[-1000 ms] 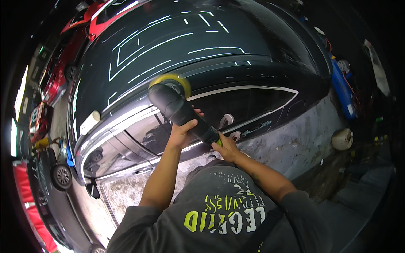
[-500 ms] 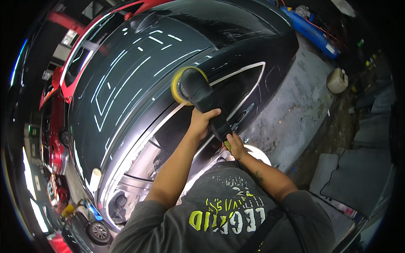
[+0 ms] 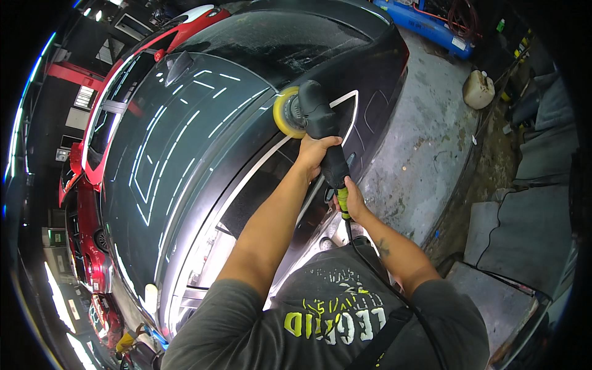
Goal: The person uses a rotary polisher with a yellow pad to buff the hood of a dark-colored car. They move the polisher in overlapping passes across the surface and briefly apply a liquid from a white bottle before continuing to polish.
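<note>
A black car polisher (image 3: pixel 319 114) with a yellow round pad (image 3: pixel 286 113) is held in both my hands. Its pad rests along the roof edge of a dark grey car (image 3: pixel 185 123), above the side windows. My left hand (image 3: pixel 316 154) is wrapped round the polisher's body just behind the head. Farther back, my right hand (image 3: pixel 353 200) grips the rear handle near its yellow-green end (image 3: pixel 343 203). A black cord (image 3: pixel 370 262) trails from that end over my shirt. The pad's contact face is hidden against the car.
Red cars (image 3: pixel 86 234) stand to the left. At the far right are a blue air compressor tank (image 3: pixel 425 28) and a whitish plastic jug (image 3: pixel 478 90) on the grey floor (image 3: pixel 425 142). Dark grey covered panels (image 3: pixel 524 240) line the right side.
My hands and the polisher have shifted right and slightly up along the roof edge toward the car's rear window. The tool now stands more upright, and the view has moved too.
</note>
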The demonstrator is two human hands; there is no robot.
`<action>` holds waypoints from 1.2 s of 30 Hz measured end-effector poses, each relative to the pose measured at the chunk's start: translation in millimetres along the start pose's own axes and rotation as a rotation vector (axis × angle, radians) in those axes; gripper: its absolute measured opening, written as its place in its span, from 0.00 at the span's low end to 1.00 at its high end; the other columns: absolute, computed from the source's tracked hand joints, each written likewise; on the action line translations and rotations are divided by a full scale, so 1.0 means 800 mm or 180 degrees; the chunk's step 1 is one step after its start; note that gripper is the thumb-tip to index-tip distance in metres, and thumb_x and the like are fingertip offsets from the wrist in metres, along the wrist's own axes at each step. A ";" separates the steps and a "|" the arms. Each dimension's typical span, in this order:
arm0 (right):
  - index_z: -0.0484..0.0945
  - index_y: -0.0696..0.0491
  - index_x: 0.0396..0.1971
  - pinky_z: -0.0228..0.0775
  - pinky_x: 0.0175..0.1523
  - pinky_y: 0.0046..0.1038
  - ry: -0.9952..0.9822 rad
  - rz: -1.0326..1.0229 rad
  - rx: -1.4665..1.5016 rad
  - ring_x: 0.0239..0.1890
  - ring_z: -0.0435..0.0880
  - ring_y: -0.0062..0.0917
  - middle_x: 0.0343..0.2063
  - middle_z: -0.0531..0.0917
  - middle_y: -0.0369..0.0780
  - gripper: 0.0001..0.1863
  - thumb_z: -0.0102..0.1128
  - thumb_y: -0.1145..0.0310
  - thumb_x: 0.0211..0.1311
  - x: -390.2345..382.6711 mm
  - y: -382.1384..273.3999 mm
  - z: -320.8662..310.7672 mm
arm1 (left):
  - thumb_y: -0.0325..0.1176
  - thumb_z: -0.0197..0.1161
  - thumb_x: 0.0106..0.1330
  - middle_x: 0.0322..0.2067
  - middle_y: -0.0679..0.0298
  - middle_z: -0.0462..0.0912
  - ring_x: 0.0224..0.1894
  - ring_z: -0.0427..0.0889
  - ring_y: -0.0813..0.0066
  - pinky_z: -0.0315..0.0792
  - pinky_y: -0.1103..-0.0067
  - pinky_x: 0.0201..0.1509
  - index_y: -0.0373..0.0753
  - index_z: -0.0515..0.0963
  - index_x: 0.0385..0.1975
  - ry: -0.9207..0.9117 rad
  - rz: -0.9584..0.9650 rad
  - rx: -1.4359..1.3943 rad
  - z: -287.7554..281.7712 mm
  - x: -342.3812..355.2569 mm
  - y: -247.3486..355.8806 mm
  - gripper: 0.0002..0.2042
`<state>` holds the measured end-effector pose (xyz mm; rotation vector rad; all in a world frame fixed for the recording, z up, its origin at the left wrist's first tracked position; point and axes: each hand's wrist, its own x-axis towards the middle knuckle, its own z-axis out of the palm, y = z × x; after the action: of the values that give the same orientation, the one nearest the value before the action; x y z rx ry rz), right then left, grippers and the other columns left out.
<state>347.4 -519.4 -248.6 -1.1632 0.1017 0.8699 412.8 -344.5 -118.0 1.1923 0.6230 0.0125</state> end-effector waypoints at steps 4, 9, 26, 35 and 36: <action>0.80 0.53 0.38 0.77 0.25 0.30 -0.0165 -0.0052 -0.0079 0.18 0.81 0.26 0.21 0.82 0.39 0.35 0.43 0.34 0.84 0.011 0.008 -0.017 | 0.24 0.80 0.56 0.46 0.59 0.85 0.45 0.88 0.64 0.85 0.66 0.51 0.37 0.78 0.57 -0.0027 -0.0050 0.0067 0.001 0.001 0.000 0.28; 0.80 0.57 0.36 0.74 0.27 0.33 -0.0433 -0.0274 -0.0597 0.18 0.81 0.27 0.21 0.82 0.40 0.37 0.40 0.35 0.84 0.004 0.014 -0.010 | 0.25 0.78 0.62 0.50 0.58 0.84 0.49 0.87 0.63 0.84 0.63 0.56 0.34 0.76 0.61 0.0063 0.0066 0.0026 -0.020 -0.031 0.005 0.27; 0.76 0.57 0.64 0.76 0.30 0.29 -0.0248 -0.0652 -0.0811 0.21 0.81 0.24 0.24 0.82 0.39 0.34 0.47 0.40 0.83 -0.030 -0.002 0.025 | 0.24 0.78 0.62 0.49 0.58 0.86 0.49 0.88 0.65 0.83 0.67 0.58 0.34 0.79 0.60 0.0174 0.0121 0.0029 -0.026 -0.049 0.009 0.25; 0.76 0.53 0.44 0.72 0.22 0.32 0.0327 0.0098 -0.0054 0.16 0.79 0.27 0.21 0.81 0.41 0.34 0.41 0.32 0.84 0.045 -0.017 -0.050 | 0.22 0.79 0.56 0.44 0.57 0.86 0.42 0.89 0.60 0.87 0.58 0.45 0.36 0.80 0.55 -0.0058 -0.0397 0.0282 0.064 0.078 -0.001 0.25; 0.77 0.53 0.40 0.72 0.23 0.32 0.0368 0.0101 -0.0010 0.16 0.79 0.28 0.21 0.81 0.41 0.35 0.41 0.33 0.84 0.051 -0.019 -0.054 | 0.22 0.79 0.56 0.44 0.56 0.86 0.41 0.89 0.59 0.88 0.58 0.45 0.36 0.80 0.55 -0.0071 -0.0427 0.0319 0.067 0.086 -0.002 0.25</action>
<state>400.2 -534.8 -275.6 -1.2174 0.2138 0.8307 494.1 -368.7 -137.7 1.2433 0.6892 -0.1465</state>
